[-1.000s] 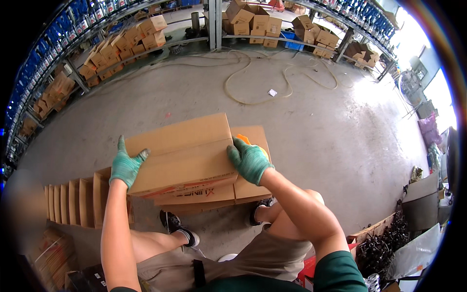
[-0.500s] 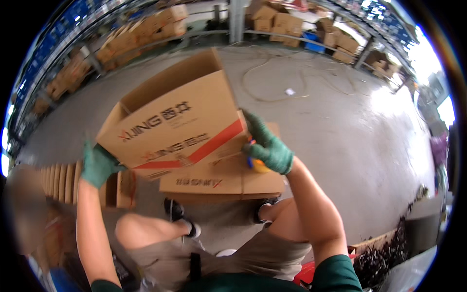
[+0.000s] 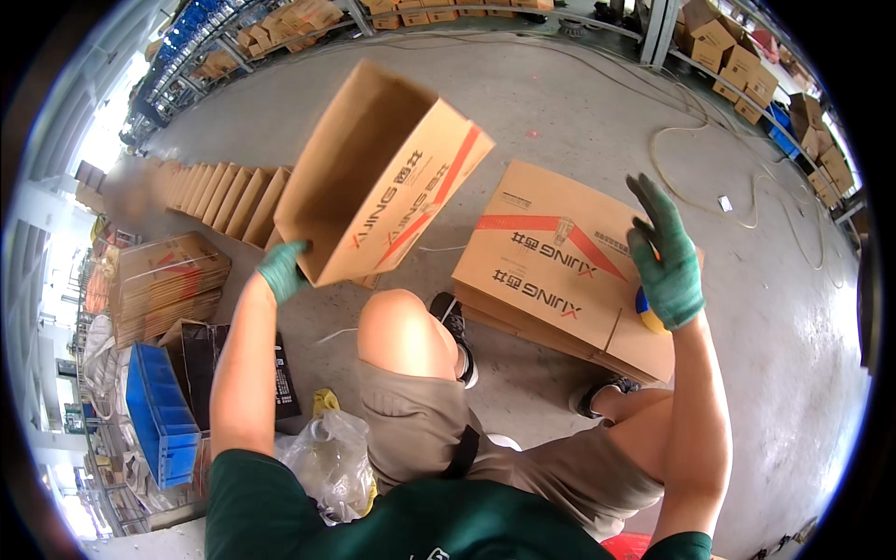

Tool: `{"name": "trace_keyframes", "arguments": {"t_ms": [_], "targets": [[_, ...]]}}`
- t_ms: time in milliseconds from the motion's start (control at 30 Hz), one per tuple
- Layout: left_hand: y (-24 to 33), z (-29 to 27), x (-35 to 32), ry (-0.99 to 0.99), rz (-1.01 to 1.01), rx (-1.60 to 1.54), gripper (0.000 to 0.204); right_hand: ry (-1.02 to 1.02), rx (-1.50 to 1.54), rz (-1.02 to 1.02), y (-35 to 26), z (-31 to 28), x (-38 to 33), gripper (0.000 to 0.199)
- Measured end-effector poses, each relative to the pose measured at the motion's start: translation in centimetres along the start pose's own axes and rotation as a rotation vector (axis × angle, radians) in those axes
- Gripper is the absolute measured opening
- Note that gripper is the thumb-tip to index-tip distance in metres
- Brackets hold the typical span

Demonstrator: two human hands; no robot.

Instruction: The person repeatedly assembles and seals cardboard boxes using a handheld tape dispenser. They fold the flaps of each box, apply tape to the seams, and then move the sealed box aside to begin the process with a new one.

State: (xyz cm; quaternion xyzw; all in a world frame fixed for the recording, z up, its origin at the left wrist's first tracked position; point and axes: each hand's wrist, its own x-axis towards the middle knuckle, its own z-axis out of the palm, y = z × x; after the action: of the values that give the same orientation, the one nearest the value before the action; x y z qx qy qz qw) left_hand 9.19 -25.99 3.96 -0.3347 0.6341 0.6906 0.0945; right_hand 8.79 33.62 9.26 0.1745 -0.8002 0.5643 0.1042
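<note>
The left hand [image 3: 283,269], in a green glove, has its fingers closed on the lower corner of an open carton [image 3: 420,191], which is held tilted above the floor [image 3: 775,392] with its mouth exposed. The carton's left edge overlaps a row of upright cartons [image 3: 229,198] in view; whether they touch cannot be told. Its lower edge comes near the left knee [image 3: 403,331], while a strip of floor shows between it and the stack of flat cartons [image 3: 551,252] to its right. The right hand [image 3: 667,257], gloved likewise, is over that stack's right edge, fingers long and spread, thumb apart. Beyond both, wide bare floor reaches to the racks [image 3: 658,33], crossed by a pale hose [image 3: 667,159]; more lies open at right.

Counted: one carton in hand, one stack in front, one blue-and-yellow object [image 3: 651,317] partly hidden by the right hand, contact unclear. At left are one blue crate [image 3: 161,415], one strapped bundle [image 3: 177,280] and one clear plastic bag [image 3: 336,462]. The row's cartons overlap too closely to count.
</note>
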Motion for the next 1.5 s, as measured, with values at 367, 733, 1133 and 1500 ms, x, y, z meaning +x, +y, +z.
{"name": "trace_keyframes", "arguments": {"t_ms": [367,733,1133,1500], "targets": [[-27.1,-3.9,17.2,0.224,-0.288,-0.300,0.041,-0.214,-0.243,0.217,2.7,1.0,-2.1,0.046],[-15.8,11.1,7.3,-0.157,0.964,1.604,0.039,-0.506,-0.538,0.267,5.1,0.3,-3.1,0.039],[-16.3,19.8,17.0,-0.536,0.333,3.034,0.058,-0.481,-0.541,0.355,7.5,-0.6,-4.7,0.042],[-12.6,9.2,24.8,-0.281,-0.182,2.555,0.062,-0.399,-0.583,0.368,8.4,-0.9,-2.5,0.044]]}}
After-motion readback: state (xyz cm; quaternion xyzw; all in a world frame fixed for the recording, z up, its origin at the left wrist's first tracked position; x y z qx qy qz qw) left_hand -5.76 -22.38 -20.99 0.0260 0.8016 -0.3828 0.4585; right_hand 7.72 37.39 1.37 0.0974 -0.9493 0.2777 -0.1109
